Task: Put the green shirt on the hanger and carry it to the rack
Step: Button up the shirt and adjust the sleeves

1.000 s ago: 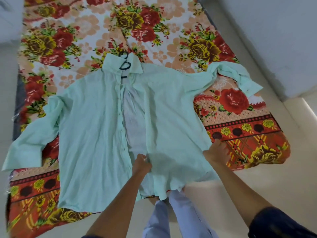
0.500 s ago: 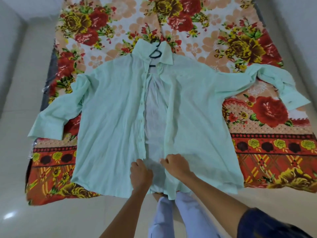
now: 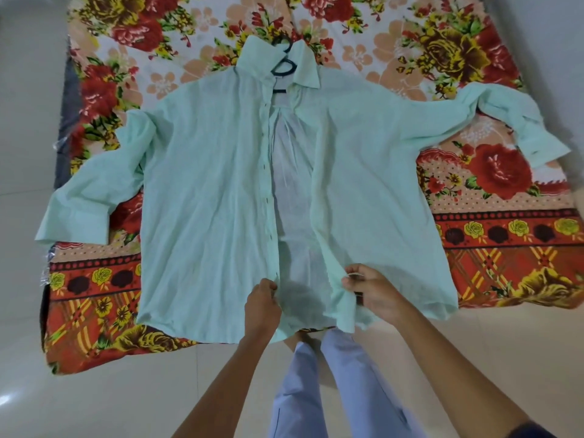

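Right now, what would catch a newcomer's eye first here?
The green shirt lies spread open across the middle of a floral bedsheet, sleeves flung wide. A dark hanger peeks out at its collar. Near the hem, the left hand and right hand each pinch a front edge.

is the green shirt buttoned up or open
Open: the green shirt lies spread with its front edges apart, and each hand, left and right, grips one edge.
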